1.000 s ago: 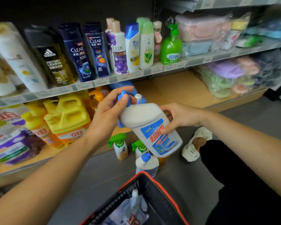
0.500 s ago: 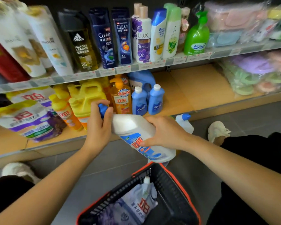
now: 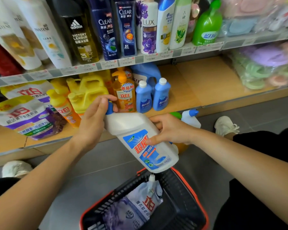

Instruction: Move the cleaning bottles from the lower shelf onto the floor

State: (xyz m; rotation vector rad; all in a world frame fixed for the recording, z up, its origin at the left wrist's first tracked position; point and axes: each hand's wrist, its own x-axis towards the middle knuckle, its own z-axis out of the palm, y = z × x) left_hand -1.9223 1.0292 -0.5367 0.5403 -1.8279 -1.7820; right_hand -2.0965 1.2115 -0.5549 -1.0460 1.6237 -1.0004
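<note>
- Far left on the lower shelf (image 3: 198,83) I count two detergent pouches (image 3: 23,117), one lying partly over the other.
- Beside them the yellow jugs (image 3: 88,90) overlap too much for me to count.
- The left grip (image 3: 91,123) is curled round the blue cap (image 3: 109,108) of one white cleaning bottle (image 3: 131,125). The bottle is tilted in the air in front of the shelf, with its base over the basket's far rim.
- Behind it on the shelf I see one orange pump bottle (image 3: 125,97), two small blue bottles (image 3: 143,98) side by side, and one large blue jug (image 3: 146,72).
- The right grip (image 3: 171,130) clasps the bottle's body, thumb across the label.
- On the floor (image 3: 106,163) just right of that grip stands one white spray bottle (image 3: 190,119).
- Nearest me is one basket (image 3: 181,201) holding one refill pouch (image 3: 140,205).
</note>
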